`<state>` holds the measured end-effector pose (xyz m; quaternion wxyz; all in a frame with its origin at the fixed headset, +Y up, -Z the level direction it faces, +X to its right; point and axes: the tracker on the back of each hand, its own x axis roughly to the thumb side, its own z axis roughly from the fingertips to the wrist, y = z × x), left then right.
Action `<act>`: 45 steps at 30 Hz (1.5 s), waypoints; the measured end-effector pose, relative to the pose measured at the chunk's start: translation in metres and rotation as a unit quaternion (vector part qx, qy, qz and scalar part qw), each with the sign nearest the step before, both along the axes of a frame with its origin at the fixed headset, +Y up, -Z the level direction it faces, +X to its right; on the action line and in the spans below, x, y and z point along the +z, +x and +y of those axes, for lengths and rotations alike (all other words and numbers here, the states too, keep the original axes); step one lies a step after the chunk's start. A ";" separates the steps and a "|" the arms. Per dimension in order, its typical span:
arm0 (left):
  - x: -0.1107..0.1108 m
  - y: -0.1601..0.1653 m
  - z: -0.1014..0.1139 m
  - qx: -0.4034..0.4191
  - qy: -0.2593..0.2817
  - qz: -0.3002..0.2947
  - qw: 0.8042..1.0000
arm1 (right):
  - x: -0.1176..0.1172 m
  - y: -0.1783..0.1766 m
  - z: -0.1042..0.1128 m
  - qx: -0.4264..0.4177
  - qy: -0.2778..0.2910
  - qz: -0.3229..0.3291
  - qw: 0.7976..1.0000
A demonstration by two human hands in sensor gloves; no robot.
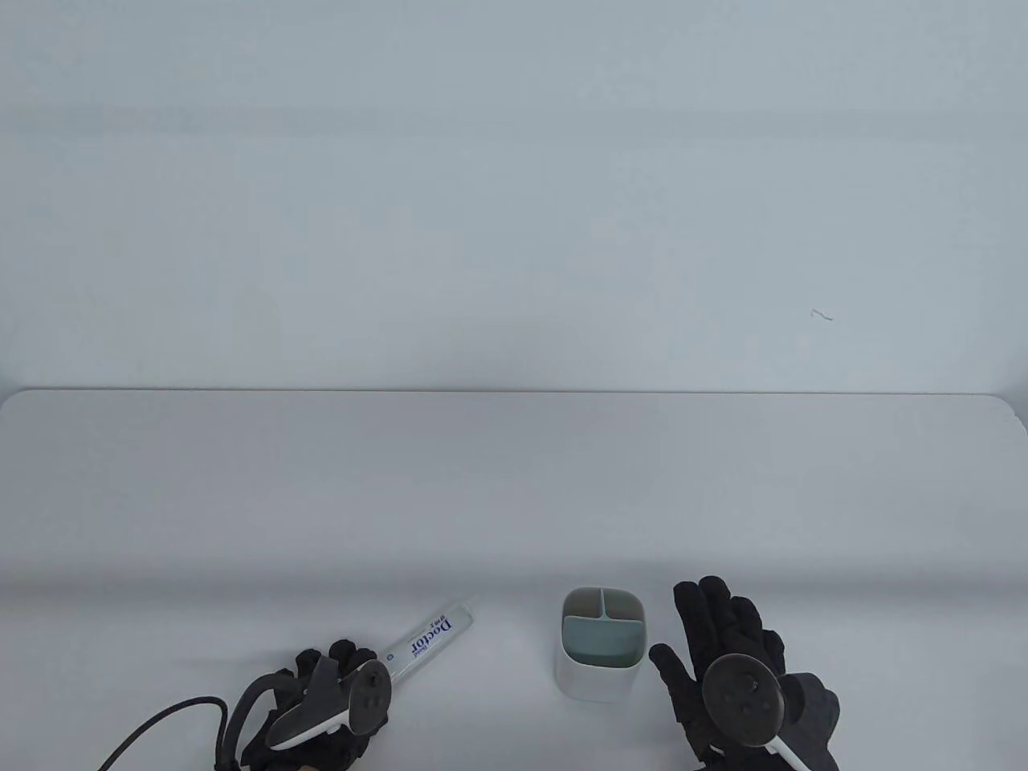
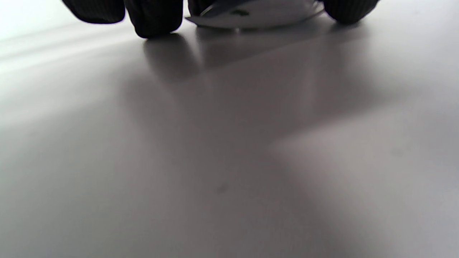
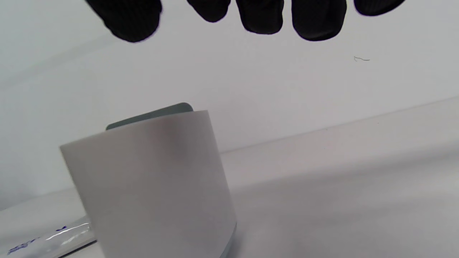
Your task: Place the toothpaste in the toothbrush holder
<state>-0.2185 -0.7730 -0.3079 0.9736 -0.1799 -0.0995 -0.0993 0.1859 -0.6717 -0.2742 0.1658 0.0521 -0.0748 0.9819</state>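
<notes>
In the table view, one toothbrush holder (image 1: pixel 601 642) stands upright on the table (image 1: pixel 514 498), with three compartments showing inside. One toothpaste tube (image 1: pixel 430 634) lies flat to the holder's left, well apart from it. The left hand (image 1: pixel 321 707) curls over the tube's near end, while the right hand (image 1: pixel 735 683), fingers spread, sits just right of the holder, not touching it. In the left wrist view, the gloved fingertips (image 2: pixel 154 18) flank the tube's end (image 2: pixel 251 14); whether they grip it cannot be told. In the right wrist view, five fingertips (image 3: pixel 315 19) hang spread above the holder (image 3: pixel 150 179), with the tube (image 3: pixel 50 238) lying at its left foot.
</notes>
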 end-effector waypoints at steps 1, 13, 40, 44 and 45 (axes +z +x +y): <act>0.000 0.000 0.000 0.001 0.001 0.001 1.000 | 0.000 0.000 0.000 0.000 0.000 0.000 1.000; 0.000 0.001 0.001 0.001 0.037 0.005 0.999 | 0.001 0.000 0.000 -0.002 -0.001 0.002 1.000; 0.003 0.010 0.004 -0.037 0.058 -0.009 0.998 | 0.001 -0.003 -0.001 -0.002 -0.008 0.008 1.000; 0.002 0.010 0.007 -0.004 0.041 0.012 0.999 | 0.001 -0.003 -0.001 -0.005 -0.007 0.009 1.000; 0.002 0.010 0.008 0.003 0.043 0.012 0.999 | 0.001 -0.003 -0.001 -0.007 -0.007 0.009 1.000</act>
